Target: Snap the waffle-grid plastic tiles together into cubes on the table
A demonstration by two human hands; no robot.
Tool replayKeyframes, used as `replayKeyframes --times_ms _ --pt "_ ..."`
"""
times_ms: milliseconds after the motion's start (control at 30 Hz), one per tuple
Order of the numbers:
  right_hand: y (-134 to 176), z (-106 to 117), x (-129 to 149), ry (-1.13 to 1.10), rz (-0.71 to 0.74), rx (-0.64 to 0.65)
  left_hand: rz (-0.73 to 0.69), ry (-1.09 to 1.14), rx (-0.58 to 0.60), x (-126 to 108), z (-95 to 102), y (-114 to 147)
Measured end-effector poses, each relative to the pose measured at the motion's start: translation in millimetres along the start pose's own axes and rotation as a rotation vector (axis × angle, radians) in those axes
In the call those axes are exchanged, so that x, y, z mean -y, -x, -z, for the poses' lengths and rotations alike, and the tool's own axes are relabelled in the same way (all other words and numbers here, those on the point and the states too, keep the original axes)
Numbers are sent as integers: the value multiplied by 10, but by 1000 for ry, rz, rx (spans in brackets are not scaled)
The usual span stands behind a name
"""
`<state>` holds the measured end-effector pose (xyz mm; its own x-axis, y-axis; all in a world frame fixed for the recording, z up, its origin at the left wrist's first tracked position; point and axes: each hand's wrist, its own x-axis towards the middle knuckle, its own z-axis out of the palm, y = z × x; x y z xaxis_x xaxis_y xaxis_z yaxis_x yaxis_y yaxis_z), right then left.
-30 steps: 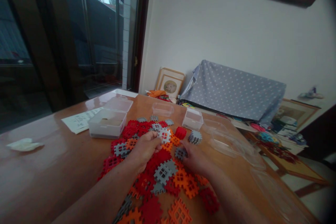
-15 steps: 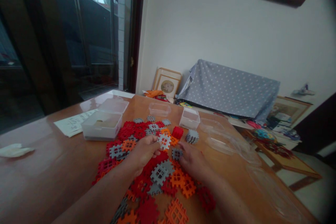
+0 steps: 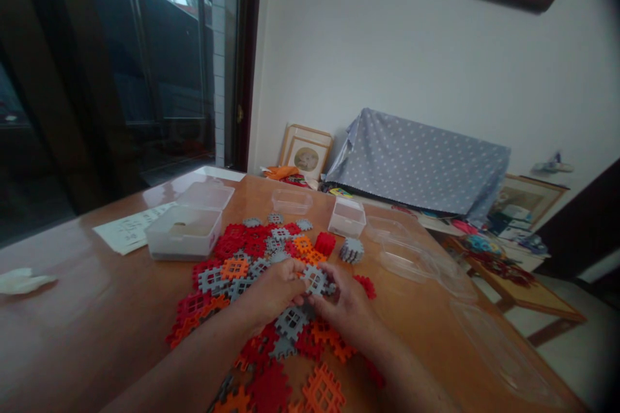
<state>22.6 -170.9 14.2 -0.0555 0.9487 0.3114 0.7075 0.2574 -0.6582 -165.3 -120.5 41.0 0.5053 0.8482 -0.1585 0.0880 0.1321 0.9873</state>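
Observation:
Between my two hands is a grey interlocking plastic piece (image 3: 316,279) with a toothed edge and a lattice middle. My left hand (image 3: 281,287) pinches its left side. The fingers of my right hand (image 3: 346,303) close on its right side, where another grey edge shows behind it. Below and around lies a spread of red, orange and grey pieces, among them an orange piece (image 3: 323,390) at the near edge and a grey piece (image 3: 292,321) under my hands. Beyond my right hand stand a stack of grey pieces (image 3: 351,250) and a stack of red pieces (image 3: 325,243).
An open clear plastic box (image 3: 184,232) stands at the left beside a written sheet of paper (image 3: 128,229). A smaller clear box (image 3: 347,218) is at the back. Transparent lids and trays (image 3: 407,258) lie along the right. A crumpled tissue (image 3: 24,280) is far left.
My hands have come together; the grey piece in my left hand has moved right and nearer to me, and my right hand now meets it. The view has shifted slightly.

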Motion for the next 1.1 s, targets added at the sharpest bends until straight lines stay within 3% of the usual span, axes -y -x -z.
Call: replayKeyframes --times_ms 200,300,400,567,1100 --pt "-175 347 -236 159 -46 -61 -31 -52 -94 -12 66 -26" --pt "-242 460 -348 228 -123 11 -58 -75 -148 -31 126 -42" --pt "-252 438 -324 265 -102 156 -46 -74 -177 -55 166 -49" --pt "-235 341 -199 288 -58 270 -37 -72 -171 -68 184 -47" --pt "-240 342 -230 317 -52 328 -40 -71 -200 -27 192 -72"
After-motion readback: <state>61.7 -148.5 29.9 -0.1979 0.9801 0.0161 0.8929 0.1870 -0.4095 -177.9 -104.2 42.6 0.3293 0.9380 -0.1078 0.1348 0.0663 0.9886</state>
